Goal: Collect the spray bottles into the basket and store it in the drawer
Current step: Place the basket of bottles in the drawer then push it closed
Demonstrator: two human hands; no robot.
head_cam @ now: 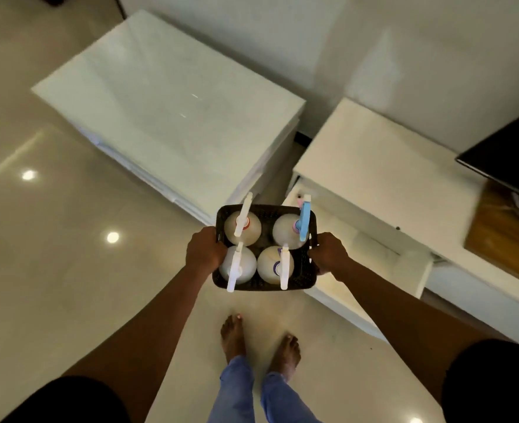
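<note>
A dark woven basket (pixel 301 282) hangs in the air in front of me, carried level above the floor. My left hand (pixel 204 249) grips its left rim and my right hand (pixel 328 253) grips its right rim. Several white spray bottles stand upright inside. One at the back right has a blue trigger head (pixel 305 221); the others, such as the front left bottle (pixel 237 266), have white heads. Just right of the basket, a white drawer (pixel 356 248) of the low cabinet is pulled out, its inside partly hidden by the basket.
A white glass-topped table (pixel 166 102) stands ahead on the left. The white low cabinet (pixel 374 154) is on the right, carrying a dark screen (pixel 505 154) and a wooden board (pixel 502 236). My bare feet (pixel 261 343) stand on glossy floor tiles.
</note>
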